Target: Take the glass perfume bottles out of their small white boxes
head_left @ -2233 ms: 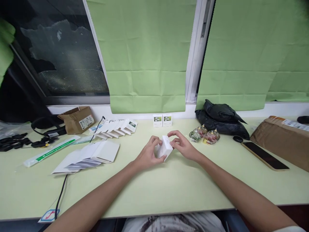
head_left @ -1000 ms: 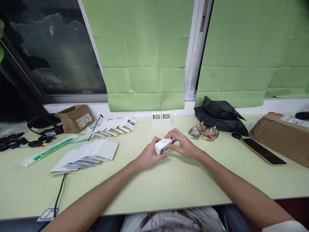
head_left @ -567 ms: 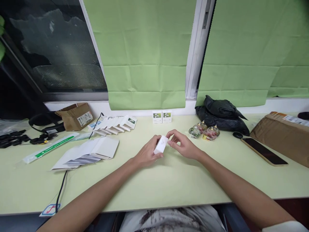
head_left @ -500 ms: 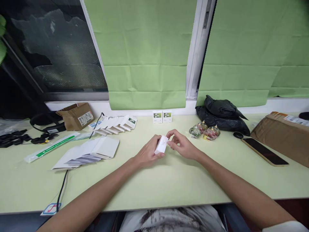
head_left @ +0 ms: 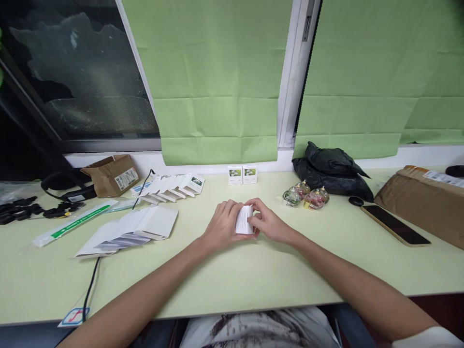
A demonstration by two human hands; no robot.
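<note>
A small white box (head_left: pixel 244 221) is held just above the middle of the table, between both hands. Fine lines run across the side that faces me, too small to read. My left hand (head_left: pixel 223 223) wraps around it from the left, its fingers behind and partly hidden. From the right, my right hand (head_left: pixel 270 222) grips the edge, with thumb and fingers bent against it. Beyond the hands, two small white boxes (head_left: pixel 242 175) with green pictures stand side by side near the wall.
Flattened white cartons (head_left: pixel 155 223) lie to the left, with a row of more cartons (head_left: pixel 174 186) behind. A brown box (head_left: pixel 114 176) stands farther back. On the right are glass-like ornaments (head_left: pixel 308 195), black bags (head_left: pixel 333 174), a phone (head_left: pixel 395 224) and a brown package (head_left: pixel 424 205).
The white box has turned in my hands, so a different, lined side now faces me. My right hand has closed in from beside it and now grips its right edge.
</note>
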